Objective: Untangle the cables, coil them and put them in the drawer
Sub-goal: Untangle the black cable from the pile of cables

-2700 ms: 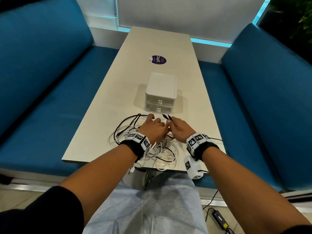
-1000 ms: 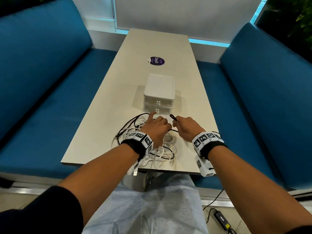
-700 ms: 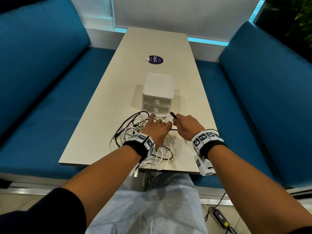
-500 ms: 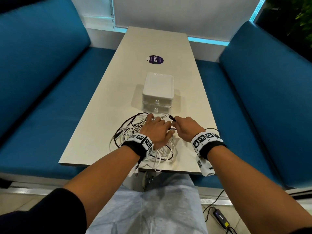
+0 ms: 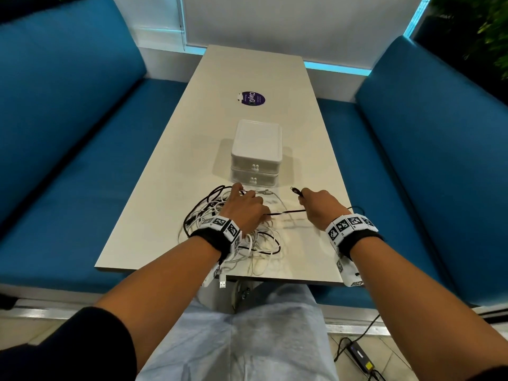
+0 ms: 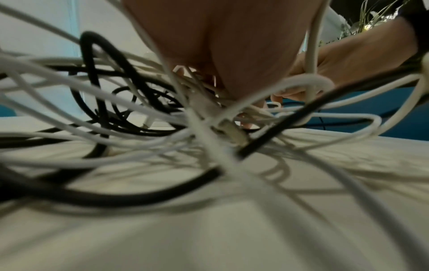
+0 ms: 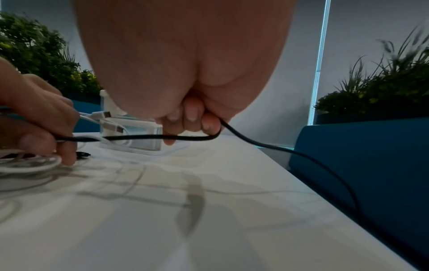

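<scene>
A tangle of white and black cables lies near the table's front edge. My left hand sits on top of the tangle with fingers curled round white cables, and white plugs stick out past its fingers. My right hand grips a black cable to the right of the heap; its plug end pokes out above the fist. The black cable runs taut from my right fist to the left hand. A white two-drawer box stands just behind the hands, both drawers closed.
The beige table is long and narrow, flanked by blue sofas. A purple round sticker lies further back. A white plug hangs over the front edge. A power adapter lies on the floor at right.
My right hand has moved right, away from the left hand, drawing the black cable out of the tangle. The left hand stays on the heap.
</scene>
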A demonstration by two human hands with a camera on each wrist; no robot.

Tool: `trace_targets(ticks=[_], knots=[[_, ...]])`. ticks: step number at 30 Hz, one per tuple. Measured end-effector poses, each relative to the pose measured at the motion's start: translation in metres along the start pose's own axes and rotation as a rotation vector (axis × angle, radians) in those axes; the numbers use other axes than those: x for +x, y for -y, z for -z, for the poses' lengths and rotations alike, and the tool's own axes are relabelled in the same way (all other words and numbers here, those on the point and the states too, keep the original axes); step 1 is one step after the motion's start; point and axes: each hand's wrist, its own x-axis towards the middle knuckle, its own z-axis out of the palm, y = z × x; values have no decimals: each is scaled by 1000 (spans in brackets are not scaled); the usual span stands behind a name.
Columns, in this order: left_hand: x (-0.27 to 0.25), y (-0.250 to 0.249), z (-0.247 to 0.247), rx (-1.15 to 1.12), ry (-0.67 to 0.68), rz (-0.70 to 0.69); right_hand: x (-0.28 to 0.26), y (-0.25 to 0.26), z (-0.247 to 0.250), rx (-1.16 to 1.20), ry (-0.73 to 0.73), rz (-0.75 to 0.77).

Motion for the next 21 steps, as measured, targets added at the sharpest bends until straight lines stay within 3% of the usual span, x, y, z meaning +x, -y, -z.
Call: trace_targets(ticks=[5,14,21], knots=[[-2,-1,2,31,9,-72,0,2,-4,14,19,-27],[0,2,5,-107,15,12,-1,1,-13,41,109,94],[-1,2,8,-158,-46,28,-2,4,-13,-33,-8,149]])
